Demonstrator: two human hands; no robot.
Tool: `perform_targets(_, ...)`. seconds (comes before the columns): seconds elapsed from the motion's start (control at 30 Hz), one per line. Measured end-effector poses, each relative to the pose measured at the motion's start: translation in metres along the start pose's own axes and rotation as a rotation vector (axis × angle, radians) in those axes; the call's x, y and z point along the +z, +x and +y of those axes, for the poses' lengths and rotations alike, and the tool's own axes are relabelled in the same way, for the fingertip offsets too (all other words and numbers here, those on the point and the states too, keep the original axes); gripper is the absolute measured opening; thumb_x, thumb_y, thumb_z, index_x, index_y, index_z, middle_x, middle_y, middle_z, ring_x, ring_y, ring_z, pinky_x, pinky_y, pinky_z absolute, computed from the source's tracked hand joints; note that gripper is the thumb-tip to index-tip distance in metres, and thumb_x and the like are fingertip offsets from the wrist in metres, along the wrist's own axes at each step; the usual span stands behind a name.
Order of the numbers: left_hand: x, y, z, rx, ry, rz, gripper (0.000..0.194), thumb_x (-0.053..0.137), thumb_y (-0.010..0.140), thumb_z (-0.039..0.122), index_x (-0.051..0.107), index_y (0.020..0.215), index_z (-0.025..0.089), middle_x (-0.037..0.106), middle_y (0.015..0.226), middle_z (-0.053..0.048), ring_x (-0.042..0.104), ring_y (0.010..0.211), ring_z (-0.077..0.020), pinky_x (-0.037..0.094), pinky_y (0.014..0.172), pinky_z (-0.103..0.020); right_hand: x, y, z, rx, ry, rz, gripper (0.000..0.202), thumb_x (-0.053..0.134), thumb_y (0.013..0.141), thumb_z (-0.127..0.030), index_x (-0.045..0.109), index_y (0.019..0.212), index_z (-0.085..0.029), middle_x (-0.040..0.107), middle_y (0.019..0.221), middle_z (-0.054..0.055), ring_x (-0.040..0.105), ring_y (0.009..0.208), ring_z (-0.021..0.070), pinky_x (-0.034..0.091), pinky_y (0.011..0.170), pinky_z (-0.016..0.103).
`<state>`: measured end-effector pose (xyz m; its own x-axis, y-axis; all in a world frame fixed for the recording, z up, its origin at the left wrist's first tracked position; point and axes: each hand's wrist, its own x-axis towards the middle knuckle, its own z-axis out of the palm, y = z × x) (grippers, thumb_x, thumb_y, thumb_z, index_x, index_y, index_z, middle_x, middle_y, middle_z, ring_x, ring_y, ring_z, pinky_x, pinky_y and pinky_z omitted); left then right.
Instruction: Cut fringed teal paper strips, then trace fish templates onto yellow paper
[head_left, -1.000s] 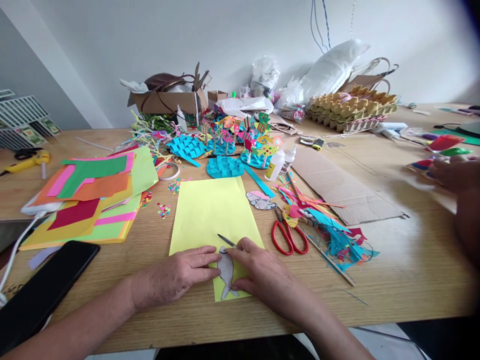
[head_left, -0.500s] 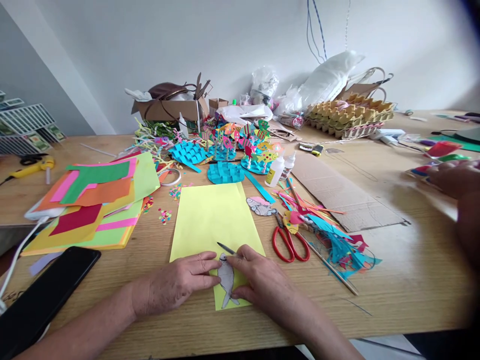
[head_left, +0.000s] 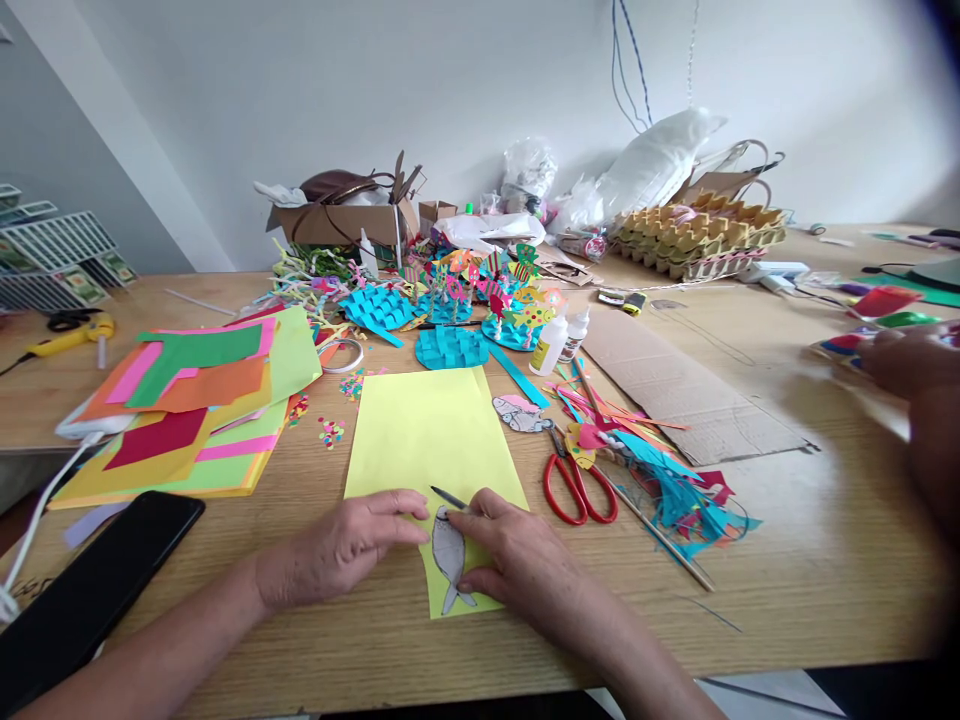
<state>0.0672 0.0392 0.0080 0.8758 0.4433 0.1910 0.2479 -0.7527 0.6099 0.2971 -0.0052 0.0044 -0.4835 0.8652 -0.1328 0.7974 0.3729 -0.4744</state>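
The left hand [head_left: 349, 545], fingers loosely extended and holding nothing, has drawn back from one gray fish cutout [head_left: 448, 550]. The right hand [head_left: 517, 550] touches the fish and grips one pen [head_left: 447, 497]. Yellow paper [head_left: 431, 430] stretches beyond both hands; past the right lie one pair of scissors [head_left: 564, 492], then two bottles [head_left: 549, 347].

A black phone [head_left: 112, 590] lies toward the worktop [head_left: 832, 570]'s front left corner; along the back edge stand a cardboard box [head_left: 367, 224] and, further right, stacked egg trays [head_left: 694, 236].
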Motion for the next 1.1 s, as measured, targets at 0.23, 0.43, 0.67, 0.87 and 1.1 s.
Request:
perform_targets(0.23,-0.013,0.007,-0.005,0.032,-0.012,0.025,0.038,0.036,0.081,-0.002,0.061,0.101,0.017,0.063,0.096,-0.009,0.057,0.093,-0.0172,0.048,0.081,-0.031,0.001,0.000,0.001,-0.011,-0.004,0.017,0.050,0.068,0.070,-0.036,0.054,0.117,-0.028,0.055,0.096,0.001,0.057,0.080,0.0182,0.038,0.063,0.024)
perform_targets(0.43,0.001,0.016,0.004,0.091,0.017,-0.178,0.035,0.034,0.086,0.005,0.058,0.109,0.015,0.059,0.113,-0.012,0.047,0.112,-0.0196,0.038,0.097,-0.034,-0.001,0.000,0.000,-0.002,-0.009,-0.011,0.048,0.068,0.070,-0.032,0.055,0.115,-0.026,0.054,0.095,0.001,0.057,0.078,0.0169,0.039,0.064,0.024)
perform_targets(0.67,0.007,0.017,0.006,0.096,0.077,-0.216,0.034,0.033,0.088,0.005,0.059,0.108,0.015,0.059,0.113,-0.012,0.045,0.115,-0.0199,0.037,0.099,-0.032,-0.002,0.001,-0.001,0.007,-0.001,-0.034,0.049,0.068,0.070,-0.030,0.054,0.117,-0.026,0.053,0.097,0.002,0.057,0.079,0.0177,0.041,0.067,0.025)
perform_targets(0.87,0.009,0.019,0.007,0.064,0.026,-0.195,0.033,0.032,0.090,0.010,0.059,0.109,0.014,0.059,0.111,-0.011,0.049,0.111,-0.0182,0.038,0.096,-0.030,-0.001,-0.002,-0.003,0.027,0.055,-0.003,0.044,0.066,0.072,-0.028,0.056,0.114,-0.024,0.054,0.098,0.004,0.057,0.080,0.0188,0.043,0.069,0.027)
perform_targets(1.1,0.010,0.017,0.004,0.024,0.066,-0.169,0.032,0.036,0.089,0.010,0.057,0.111,0.019,0.056,0.119,-0.009,0.048,0.113,-0.0179,0.039,0.095,-0.033,-0.021,-0.026,-0.003,-0.058,0.578,0.279,0.031,0.043,0.089,-0.028,0.055,0.116,-0.020,0.057,0.094,0.006,0.054,0.088,0.0170,0.043,0.078,0.029)
